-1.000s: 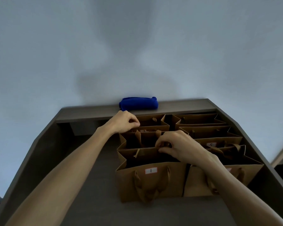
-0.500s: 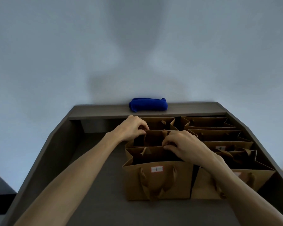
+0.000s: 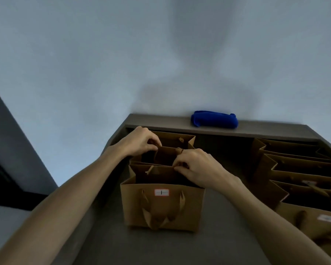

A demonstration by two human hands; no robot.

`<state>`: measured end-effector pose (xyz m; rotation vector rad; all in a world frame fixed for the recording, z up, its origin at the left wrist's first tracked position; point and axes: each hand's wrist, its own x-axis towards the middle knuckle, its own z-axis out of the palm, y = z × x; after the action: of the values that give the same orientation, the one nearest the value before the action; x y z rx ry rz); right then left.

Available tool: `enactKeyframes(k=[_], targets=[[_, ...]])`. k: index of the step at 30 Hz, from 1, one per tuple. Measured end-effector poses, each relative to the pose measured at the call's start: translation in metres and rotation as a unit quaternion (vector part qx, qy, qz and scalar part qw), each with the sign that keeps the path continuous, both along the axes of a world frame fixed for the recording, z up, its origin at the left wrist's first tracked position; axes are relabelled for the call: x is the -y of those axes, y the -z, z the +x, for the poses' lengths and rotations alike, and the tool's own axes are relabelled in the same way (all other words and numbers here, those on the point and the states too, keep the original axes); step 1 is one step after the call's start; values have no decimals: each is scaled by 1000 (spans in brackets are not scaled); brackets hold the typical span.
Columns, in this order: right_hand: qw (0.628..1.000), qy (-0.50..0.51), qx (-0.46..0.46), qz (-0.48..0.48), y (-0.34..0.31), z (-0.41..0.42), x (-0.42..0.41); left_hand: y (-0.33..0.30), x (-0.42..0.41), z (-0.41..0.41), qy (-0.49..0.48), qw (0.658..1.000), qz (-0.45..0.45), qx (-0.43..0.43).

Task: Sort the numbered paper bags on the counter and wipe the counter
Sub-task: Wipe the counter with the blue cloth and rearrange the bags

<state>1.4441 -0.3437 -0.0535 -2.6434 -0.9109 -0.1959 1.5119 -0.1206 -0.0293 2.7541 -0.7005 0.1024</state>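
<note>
Brown paper bags [image 3: 163, 205], light and easily creased, stand in a row at the counter's [image 3: 172, 245] left as the left hand [image 3: 139, 142] and right hand [image 3: 197, 167] apparently pinch the middle bag's [image 3: 165, 155] stiff rim.

Brown paper bags stand upright and open-mouthed on the dark counter [image 3: 180, 249] in two rows running back toward its rear ledge. The left row [image 3: 161, 161] is fronted by a bag labelled 1 [image 3: 161, 205]. The right row [image 3: 302, 175] stands well apart. A rolled blue cloth [image 3: 214, 122] lies on the ledge.
</note>
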Motion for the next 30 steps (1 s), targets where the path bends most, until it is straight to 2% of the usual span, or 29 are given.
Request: enactKeyframes(k=[6,13,22,30], targets=[[1000,-28,8,2,5,17,-56,5,-50,4,-59,998,-15,7],[999,-31,-5,-6,10,27,-81,14,-71,8,-71,997,-34,13],[1000,-2,-14,18,15,35,-84,27,-74,16,-56,998,-29,7],[997,1,22,79,7,8,-45,23,-58,-1,-18,990,-119,68]])
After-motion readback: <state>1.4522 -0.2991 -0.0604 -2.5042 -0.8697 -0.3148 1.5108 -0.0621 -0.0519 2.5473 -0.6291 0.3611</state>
